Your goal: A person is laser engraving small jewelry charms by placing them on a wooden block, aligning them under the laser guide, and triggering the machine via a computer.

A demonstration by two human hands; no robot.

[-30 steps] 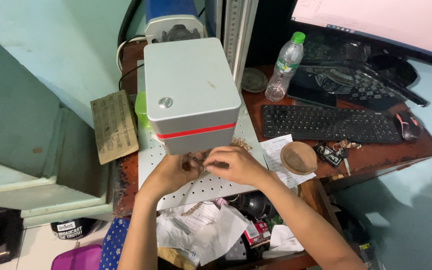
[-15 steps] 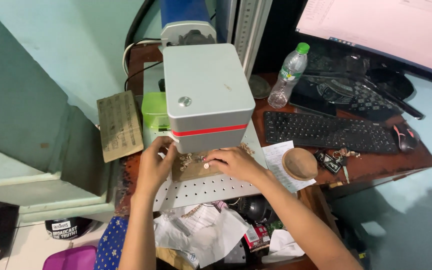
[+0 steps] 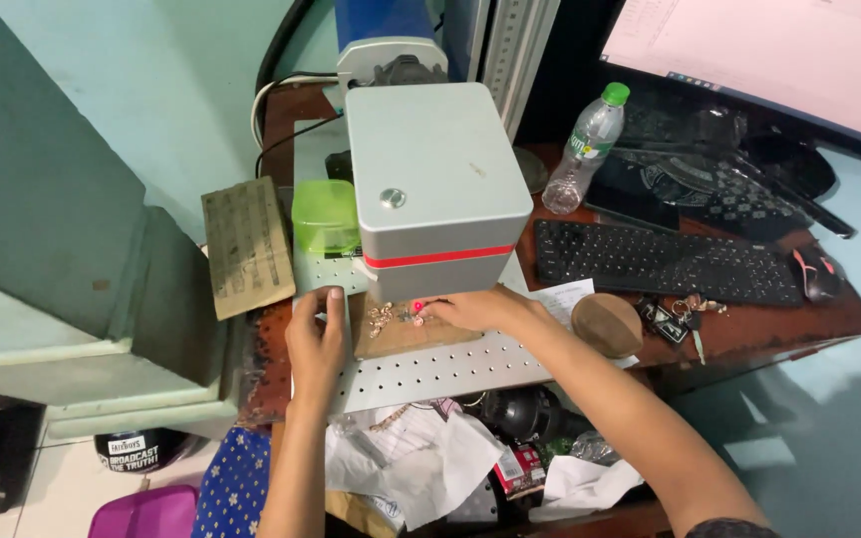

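A grey box-shaped machine head (image 3: 437, 179) with a red stripe hangs over a perforated white plate (image 3: 430, 371). Under it lies a brown board (image 3: 406, 334) with small golden pieces (image 3: 383, 317) on it. My left hand (image 3: 315, 342) rests flat on the plate at the board's left edge, fingers together, holding nothing. My right hand (image 3: 478, 310) reaches under the machine head onto the board; its fingertips pinch at a small piece beside a pink-red spot. What exactly it pinches is too small to tell.
A green plastic box (image 3: 325, 215) and a wooden slab (image 3: 245, 245) sit left of the machine. Keyboard (image 3: 662, 261), mouse (image 3: 815, 272), water bottle (image 3: 587, 145), round wooden disc (image 3: 607, 324) and keys (image 3: 675, 316) lie to the right. Crumpled paper (image 3: 411, 460) fills the space below the plate.
My left hand has slid from the board to the plate's left side. My right hand has moved further under the machine head. The view has shifted closer.
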